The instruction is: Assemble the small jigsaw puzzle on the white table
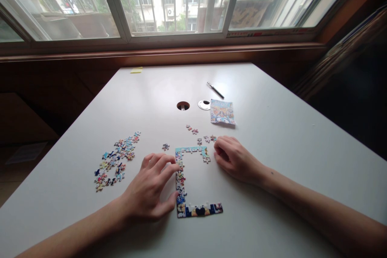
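Observation:
A partly joined jigsaw puzzle lies on the table, its pieces forming a left side, a top strip and a bottom strip. Spread along its left side is my left hand, open, with fingertips and thumb touching or very near that edge. My right hand rests curled on the table, right of the puzzle's top corner; its fingertips are tucked under, so anything inside is hidden. Close to its knuckles are a few loose puzzle pieces. Two more pieces lie farther back, and a single piece sits beyond my left hand.
Many loose pieces are scattered at the left. Behind my right hand lies a small printed picture sheet, beside a metal ring cover and a round table hole. A pen and yellow sticky note are farther back.

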### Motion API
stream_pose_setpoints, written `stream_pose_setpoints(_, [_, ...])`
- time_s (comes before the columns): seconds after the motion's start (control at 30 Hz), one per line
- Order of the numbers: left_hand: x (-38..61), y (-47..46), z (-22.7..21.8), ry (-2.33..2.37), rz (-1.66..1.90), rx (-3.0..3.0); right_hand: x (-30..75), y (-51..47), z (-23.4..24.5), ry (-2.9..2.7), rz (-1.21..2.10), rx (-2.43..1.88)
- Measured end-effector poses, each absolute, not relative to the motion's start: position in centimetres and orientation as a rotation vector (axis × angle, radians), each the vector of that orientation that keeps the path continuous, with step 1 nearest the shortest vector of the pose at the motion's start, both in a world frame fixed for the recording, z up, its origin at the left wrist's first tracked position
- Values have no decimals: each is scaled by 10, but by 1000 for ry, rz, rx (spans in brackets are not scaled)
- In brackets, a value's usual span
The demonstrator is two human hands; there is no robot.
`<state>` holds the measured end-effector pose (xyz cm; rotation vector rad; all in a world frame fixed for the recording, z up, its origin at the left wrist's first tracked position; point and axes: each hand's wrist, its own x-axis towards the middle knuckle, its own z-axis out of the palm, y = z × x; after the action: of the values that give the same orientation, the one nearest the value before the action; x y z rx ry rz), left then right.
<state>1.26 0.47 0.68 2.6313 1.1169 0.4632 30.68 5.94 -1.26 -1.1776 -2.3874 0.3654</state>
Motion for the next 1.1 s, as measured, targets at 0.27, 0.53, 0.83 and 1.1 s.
stream_pose_setpoints(0.27, [12, 5, 1, 1094, 528, 2594, 310, 59, -17, -2288, 343, -1199])
stream_pose_setpoints(0.53, [12, 6, 0, 1073, 504, 2542, 314, 57, -24, -2272, 347, -1233])
stream_pose_setpoints(0.83, [12, 8, -8, 1052, 491, 2623, 313, 58, -24, -2282, 402, -1250])
stream_pose_setpoints(1.1, [10, 8, -6, 1013, 463, 2590, 312, 57, -23, -2276, 427, -1266])
